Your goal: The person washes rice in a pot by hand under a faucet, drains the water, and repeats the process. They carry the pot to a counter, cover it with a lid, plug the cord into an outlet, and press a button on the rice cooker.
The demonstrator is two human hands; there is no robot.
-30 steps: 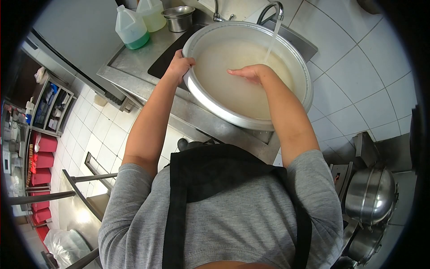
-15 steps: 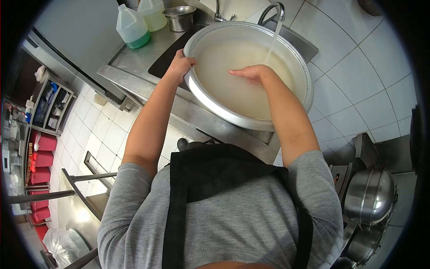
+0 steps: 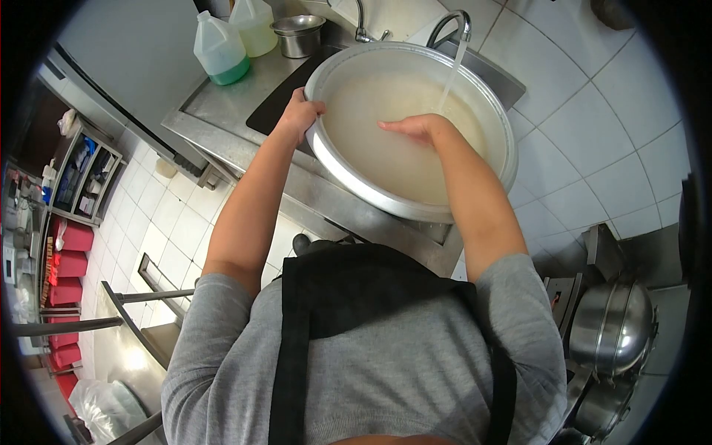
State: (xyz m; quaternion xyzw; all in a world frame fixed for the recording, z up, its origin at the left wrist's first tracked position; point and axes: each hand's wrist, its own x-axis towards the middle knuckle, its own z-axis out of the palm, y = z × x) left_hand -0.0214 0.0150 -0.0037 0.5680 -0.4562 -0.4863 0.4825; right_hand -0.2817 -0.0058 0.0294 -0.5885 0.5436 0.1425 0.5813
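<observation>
A large round metal basin (image 3: 371, 190) sits over the sink, holding cloudy, whitish water (image 3: 363, 152). My left hand (image 3: 300, 116) is closed on the basin's left rim, with the thumb over the inner edge. My right hand (image 3: 415, 129) reaches into the basin, partly under the cloudy water. Its thumb is stretched out above the surface; the other fingers are mostly hidden in the water. Just beyond that hand, a stream of water (image 3: 453, 70) falls from the curved faucet (image 3: 461, 22) into the basin.
On the steel counter (image 3: 215, 119) stand a jug of green liquid (image 3: 222, 55), a jug of yellowish liquid (image 3: 254, 30) and a small metal pot (image 3: 299, 38). White tiled wall rises to the right. Large metal bowls (image 3: 612, 326) are at the lower right.
The basin and counter sit slightly lower in view. My right hand has shifted little and lies a bit deeper in the cloudy water. My left hand keeps its hold on the rim.
</observation>
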